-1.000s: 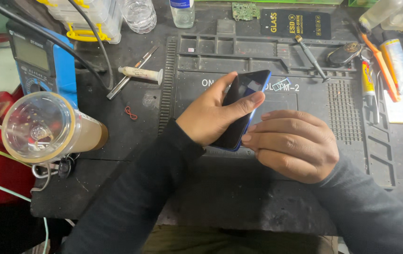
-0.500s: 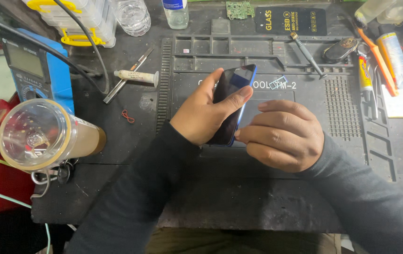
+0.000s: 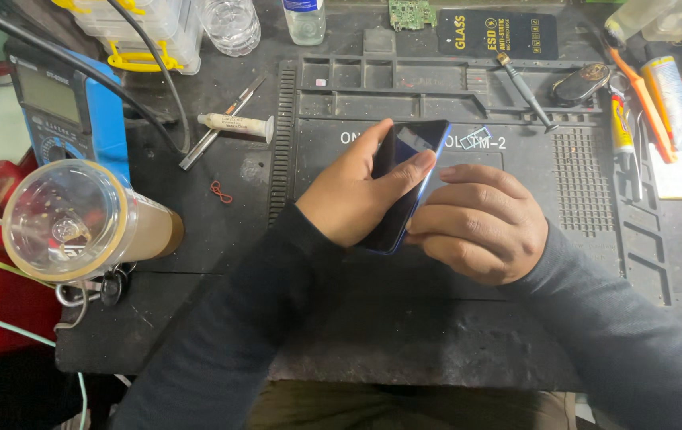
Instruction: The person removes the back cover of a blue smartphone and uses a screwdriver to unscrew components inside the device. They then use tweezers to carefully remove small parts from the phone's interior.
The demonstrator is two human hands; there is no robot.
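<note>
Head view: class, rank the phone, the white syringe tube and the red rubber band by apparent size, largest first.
1. phone, partly covered by the left hand and right hand
2. white syringe tube
3. red rubber band

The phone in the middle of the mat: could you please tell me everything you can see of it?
The phone is a slim dark slab with a glossy black face and a blue edge, lying tilted over the black work mat. The left hand grips it from the left, fingers across the glass; the right hand touches its lower right edge. Its lower part is hidden.
</note>
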